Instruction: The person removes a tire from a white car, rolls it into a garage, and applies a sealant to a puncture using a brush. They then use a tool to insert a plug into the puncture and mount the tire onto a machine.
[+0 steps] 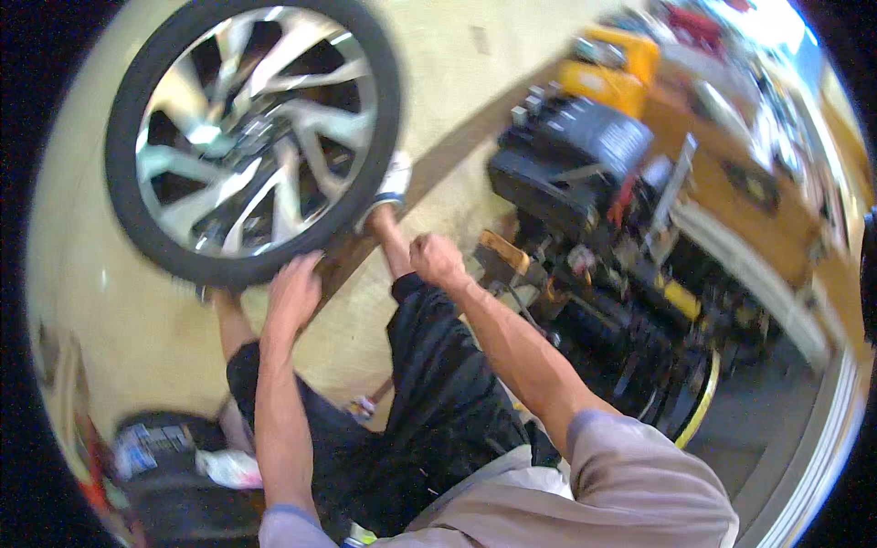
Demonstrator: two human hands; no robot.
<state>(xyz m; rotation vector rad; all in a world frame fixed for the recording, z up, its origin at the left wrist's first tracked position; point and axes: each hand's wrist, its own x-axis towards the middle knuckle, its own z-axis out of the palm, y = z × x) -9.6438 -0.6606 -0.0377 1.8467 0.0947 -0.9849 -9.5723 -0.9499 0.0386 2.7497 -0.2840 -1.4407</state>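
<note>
A car wheel [388,137] with a black tyre and a silver, many-spoked rim fills the upper left. Its spokes are smeared by motion. At the tyre's near edge is my left hand [294,290], with loosely stretched fingers whose tips reach the rubber or stop just short of it. My right hand [438,259] is closed in a fist above my right knee, to the right of the wheel and apart from it. Whatever that fist may hold is hidden.
A dark machine case [580,151] and a yellow box [610,73] stand at the right by a cluttered wooden cabinet [731,205]. Tools and dark parts crowd the floor below. A black bag-like item [183,502] lies at lower left. A dark strip [457,155] crosses the pale floor.
</note>
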